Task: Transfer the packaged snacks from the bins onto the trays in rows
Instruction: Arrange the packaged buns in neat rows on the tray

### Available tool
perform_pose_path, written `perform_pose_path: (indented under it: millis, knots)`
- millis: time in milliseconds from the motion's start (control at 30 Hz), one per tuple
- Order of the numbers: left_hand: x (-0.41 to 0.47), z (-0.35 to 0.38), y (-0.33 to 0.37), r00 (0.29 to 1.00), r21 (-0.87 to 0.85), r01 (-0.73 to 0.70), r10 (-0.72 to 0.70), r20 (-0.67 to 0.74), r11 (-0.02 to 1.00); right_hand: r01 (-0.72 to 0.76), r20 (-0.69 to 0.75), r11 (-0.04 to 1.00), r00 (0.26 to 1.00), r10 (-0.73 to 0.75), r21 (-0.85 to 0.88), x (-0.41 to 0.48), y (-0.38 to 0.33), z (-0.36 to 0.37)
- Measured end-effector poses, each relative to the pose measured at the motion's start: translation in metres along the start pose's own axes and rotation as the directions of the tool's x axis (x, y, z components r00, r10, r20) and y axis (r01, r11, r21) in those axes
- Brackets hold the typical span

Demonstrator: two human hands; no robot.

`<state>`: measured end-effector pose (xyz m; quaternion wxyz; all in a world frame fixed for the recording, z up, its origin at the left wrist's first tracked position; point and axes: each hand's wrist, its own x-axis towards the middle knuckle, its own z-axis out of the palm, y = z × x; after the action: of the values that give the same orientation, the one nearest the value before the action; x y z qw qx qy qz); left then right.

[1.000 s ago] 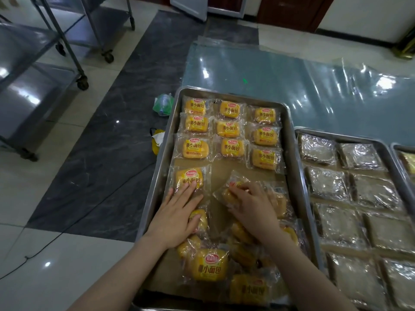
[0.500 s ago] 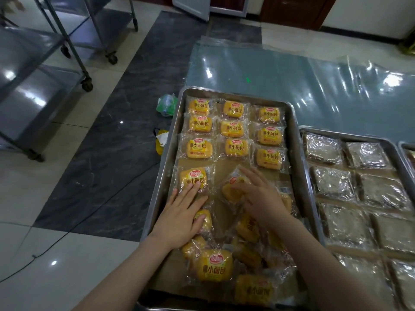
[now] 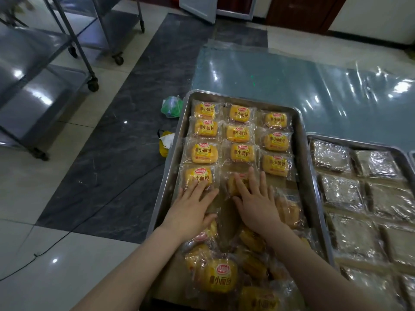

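Steel tray lined with yellow bread packets in rows of three, long axes laid across the tray, labels up, fourth-row left packet pressed by the left hand, middle packet by the right hand, fingers held straight, nothing gripped, loose pile heaped at the near end.

Upper part of tray is packed with rows of yellow packets. Lower centre is blocked by a loose pile. Bare liner is left at frame centre. Right side is walled off by a filled second tray.
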<state>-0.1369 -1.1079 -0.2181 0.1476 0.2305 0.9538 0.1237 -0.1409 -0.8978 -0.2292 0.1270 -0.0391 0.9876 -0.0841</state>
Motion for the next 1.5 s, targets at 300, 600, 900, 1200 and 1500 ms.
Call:
perform_pose_path:
  millis: [300, 600, 900, 1200, 1500]
  knots:
    - [0.002, 0.009, -0.005, 1.0, 0.01, 0.007, -0.007, -0.024, 1.0, 0.172, 0.031, 0.975, 0.984, -0.178, 0.143, -0.011, -0.001, -0.004]
    - [-0.004, 0.018, -0.005, 1.0, 0.035, 0.003, -0.002, -0.02, 0.999, 0.138, -0.045, 0.941, 0.99, -0.13, 0.309, -0.02, 0.005, -0.006]
    - [-0.004, 0.018, -0.005, 1.0, 0.008, 0.012, -0.012, -0.026, 1.0, 0.102, -0.019, 0.966, 0.995, -0.1, 0.236, 0.0, 0.005, -0.007]
    - [-0.036, 0.0, -0.004, 0.966, -0.404, 0.14, -0.215, -0.147, 0.904, 0.114, -0.129, 0.926, 0.989, -0.072, 0.36, -0.023, -0.004, -0.017]
    - [-0.078, -0.003, -0.004, 0.956, -0.498, 0.118, -0.234, -0.178, 0.859, -0.063, 0.28, 0.94, 0.959, -0.035, 0.334, -0.014, -0.074, -0.027]
